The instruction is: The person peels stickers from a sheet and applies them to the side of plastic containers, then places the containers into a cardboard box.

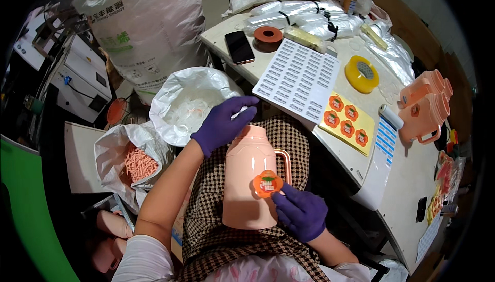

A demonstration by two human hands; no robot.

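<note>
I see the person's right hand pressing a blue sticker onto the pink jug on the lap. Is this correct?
Not quite: the sticker is orange, not blue. The head view shows the right hand pressing it onto the pink jug on the lap.

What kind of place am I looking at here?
Most likely a small workshop or packing station where products get labelled. A gloved right hand presses an orange sticker onto a pink flask, sticker sheets lie on the table, and more pink flasks wait beside tape.
</note>
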